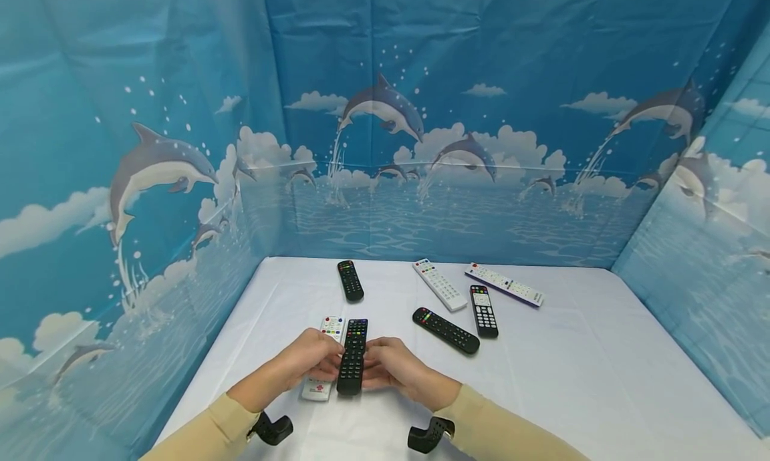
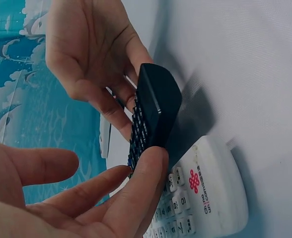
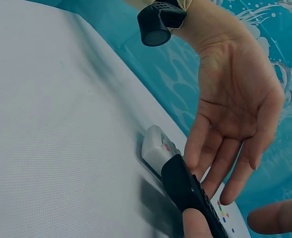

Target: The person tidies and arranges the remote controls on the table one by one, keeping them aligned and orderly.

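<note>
A black remote control [image 1: 352,361] is held between my two hands, its buttons facing up; in the left wrist view it hangs just over the table with a shadow below. My left hand [image 1: 308,355] touches one long side with extended fingertips, its thumb apart from the remote. From the other side, my right hand [image 1: 398,367] supports it with fairly straight fingers. A white remote control [image 2: 218,191] with a red logo lies on the table beside and partly under the black one, and the left hand covers its middle in the head view.
Farther back lie a small black remote [image 1: 351,280], a white remote [image 1: 440,285] and a white remote with purple edges [image 1: 505,285]. Right of my hands are a black remote [image 1: 446,331] and a black one with white keys [image 1: 484,311]. Dolphin-print curtains [image 1: 421,214] enclose the white table [image 1: 571,381].
</note>
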`<state>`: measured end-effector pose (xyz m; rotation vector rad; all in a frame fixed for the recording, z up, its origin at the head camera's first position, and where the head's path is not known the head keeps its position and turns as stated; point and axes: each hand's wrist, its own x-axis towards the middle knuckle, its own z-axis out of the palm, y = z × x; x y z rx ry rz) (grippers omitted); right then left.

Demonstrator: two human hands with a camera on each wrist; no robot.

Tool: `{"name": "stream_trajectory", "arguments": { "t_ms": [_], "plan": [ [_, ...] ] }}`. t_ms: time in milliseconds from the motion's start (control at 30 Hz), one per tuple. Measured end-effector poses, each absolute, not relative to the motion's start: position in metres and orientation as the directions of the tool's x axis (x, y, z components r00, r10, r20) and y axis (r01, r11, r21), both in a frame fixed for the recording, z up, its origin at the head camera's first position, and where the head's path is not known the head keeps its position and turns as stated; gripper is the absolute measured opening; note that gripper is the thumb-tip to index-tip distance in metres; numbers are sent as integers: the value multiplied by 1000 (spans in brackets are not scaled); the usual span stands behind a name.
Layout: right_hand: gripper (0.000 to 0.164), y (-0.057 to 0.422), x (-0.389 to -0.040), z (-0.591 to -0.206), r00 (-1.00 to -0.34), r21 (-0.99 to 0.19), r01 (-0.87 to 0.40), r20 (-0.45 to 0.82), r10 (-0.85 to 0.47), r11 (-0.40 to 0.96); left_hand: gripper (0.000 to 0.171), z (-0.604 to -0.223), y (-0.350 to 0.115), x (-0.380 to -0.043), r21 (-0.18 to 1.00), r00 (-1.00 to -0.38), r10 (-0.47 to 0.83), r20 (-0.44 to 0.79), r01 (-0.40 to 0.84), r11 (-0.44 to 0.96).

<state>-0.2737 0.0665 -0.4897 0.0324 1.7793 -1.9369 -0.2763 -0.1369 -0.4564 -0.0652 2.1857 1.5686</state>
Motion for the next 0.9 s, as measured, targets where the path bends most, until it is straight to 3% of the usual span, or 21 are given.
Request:
{"name": "stream_trajectory", "arguments": {
  "t_ms": [367,900],
  "plan": [
    [58,62,-268,-490,-895,-936,335,-352,-275,106,34,-454,-138,-277,874,-915,196,-353,-248,417],
    [61,61,-264,-490,-890,-937,341,-348,-294,76,34,-448,-134,-276,863,-906,212,-367,-246,442]
  ]
}}
